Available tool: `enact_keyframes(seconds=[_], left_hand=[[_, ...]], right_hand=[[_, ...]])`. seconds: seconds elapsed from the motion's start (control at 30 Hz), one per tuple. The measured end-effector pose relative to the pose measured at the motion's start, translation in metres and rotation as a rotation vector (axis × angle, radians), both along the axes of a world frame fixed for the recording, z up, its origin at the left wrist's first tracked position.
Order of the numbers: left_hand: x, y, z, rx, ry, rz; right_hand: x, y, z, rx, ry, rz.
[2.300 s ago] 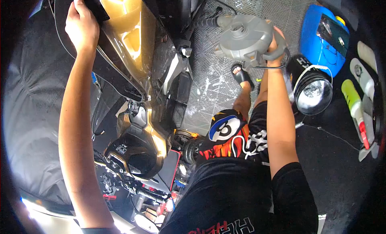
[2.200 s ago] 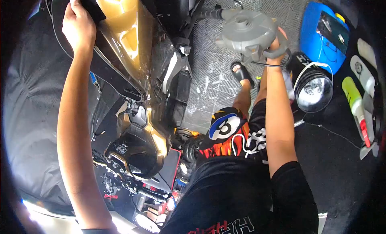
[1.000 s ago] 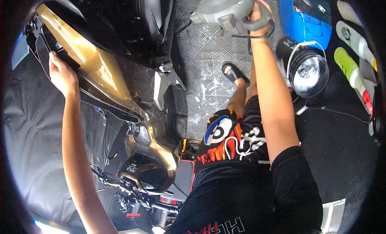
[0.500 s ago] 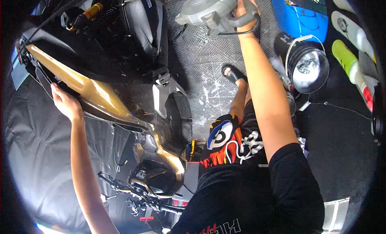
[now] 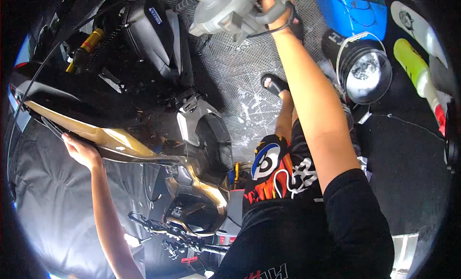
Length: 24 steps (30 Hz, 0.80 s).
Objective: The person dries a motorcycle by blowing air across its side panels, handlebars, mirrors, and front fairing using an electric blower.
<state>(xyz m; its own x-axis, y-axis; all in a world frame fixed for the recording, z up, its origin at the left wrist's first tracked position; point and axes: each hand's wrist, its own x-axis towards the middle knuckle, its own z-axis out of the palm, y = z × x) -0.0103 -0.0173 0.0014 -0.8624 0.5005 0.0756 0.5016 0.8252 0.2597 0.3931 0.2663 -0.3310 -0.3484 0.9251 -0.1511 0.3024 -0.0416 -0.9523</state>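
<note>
Person's left hand (image 5: pixel 85 153) at lower edge of gold panel (image 5: pixel 98 135); cannot tell whether fingers clamp it. Panel's long axis slants down rightward, left hand nearer. Right hand (image 5: pixel 280 26) clamped on handle of gray blower (image 5: pixel 224 12), blower's body left of fingers, apart from panel
</note>
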Motion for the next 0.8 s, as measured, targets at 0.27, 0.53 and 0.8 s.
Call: enact_keyframes(seconds=[0.27, 0.53, 0.8], left_hand=[[-0.004, -0.003, -0.001, 0.012, 0.002, 0.007], [-0.010, -0.009, 0.001, 0.069, -0.112, 0.057], [0.002, 0.000, 0.001, 0.004, -0.021, 0.036]], right_hand=[[0.029, 0.009, -0.015, -0.104, 0.185, -0.070], [0.075, 0.014, -0.031, -0.285, 0.580, -0.215], [0.016, 0.031, -0.038, -0.015, 0.172, -0.116]])
